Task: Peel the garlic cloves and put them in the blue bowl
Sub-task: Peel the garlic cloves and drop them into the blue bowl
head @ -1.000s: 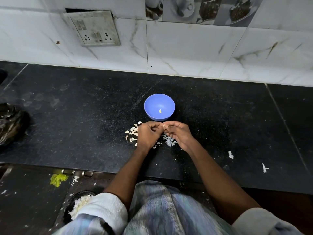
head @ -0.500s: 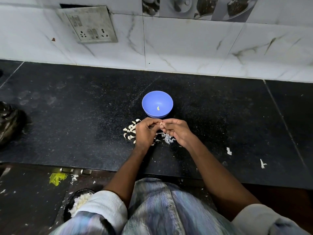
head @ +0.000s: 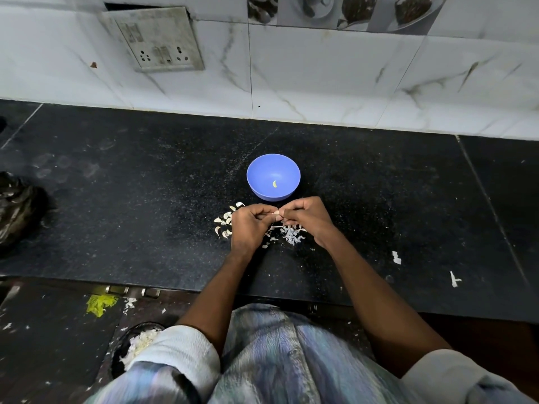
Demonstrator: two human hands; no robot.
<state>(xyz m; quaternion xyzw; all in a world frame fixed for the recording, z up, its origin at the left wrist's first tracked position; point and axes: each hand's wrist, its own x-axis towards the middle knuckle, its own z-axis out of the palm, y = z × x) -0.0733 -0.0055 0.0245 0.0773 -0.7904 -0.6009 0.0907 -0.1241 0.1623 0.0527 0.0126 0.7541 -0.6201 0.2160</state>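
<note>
Garlic clove, small and pale, sits pinched between the fingertips of both hands just in front of the blue bowl. The left hand and right hand each curl around it, knuckles nearly touching. One peeled clove lies in the bowl. Unpeeled cloves lie left of the hands, torn skins beneath them, on a black counter. A slippery clove could pop free and fall among the skins.

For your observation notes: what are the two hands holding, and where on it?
A garlic clove, pinched at its ends between fingers of left hand and right hand.
</note>
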